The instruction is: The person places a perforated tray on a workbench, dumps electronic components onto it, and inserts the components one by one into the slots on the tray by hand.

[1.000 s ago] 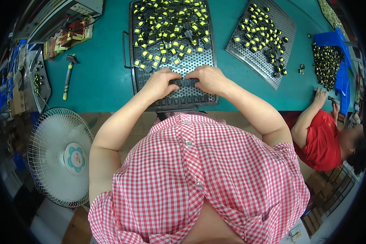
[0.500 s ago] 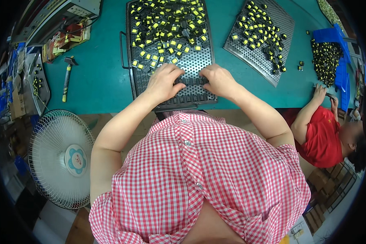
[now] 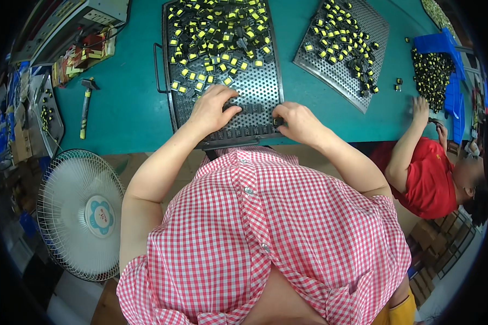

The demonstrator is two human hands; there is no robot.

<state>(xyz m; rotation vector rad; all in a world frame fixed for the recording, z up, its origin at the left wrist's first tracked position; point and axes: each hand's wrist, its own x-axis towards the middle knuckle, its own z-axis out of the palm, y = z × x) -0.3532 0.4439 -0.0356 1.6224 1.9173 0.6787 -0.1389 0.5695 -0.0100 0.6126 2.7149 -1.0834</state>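
Note:
A perforated metal tray lies in front of me, its far part heaped with small black parts with yellow bands. Across its near part runs a short row of black parts. Another row of black parts lines the near edge. My left hand is at the left end of the short row, thumb and fingers apart, the thumb tip close to the row. At the tray's right rim, my right hand pinches a small black part; the fingers partly hide it.
A second perforated tray holds more yellow-banded parts. Farther right, a blue bin stands by a pile of them, near a co-worker's hand. On the left are a hammer, a fan and a grey instrument box.
My right hand has moved from the short row toward me, to the tray's right rim, and now shows a black part in its fingers. My left hand has barely moved.

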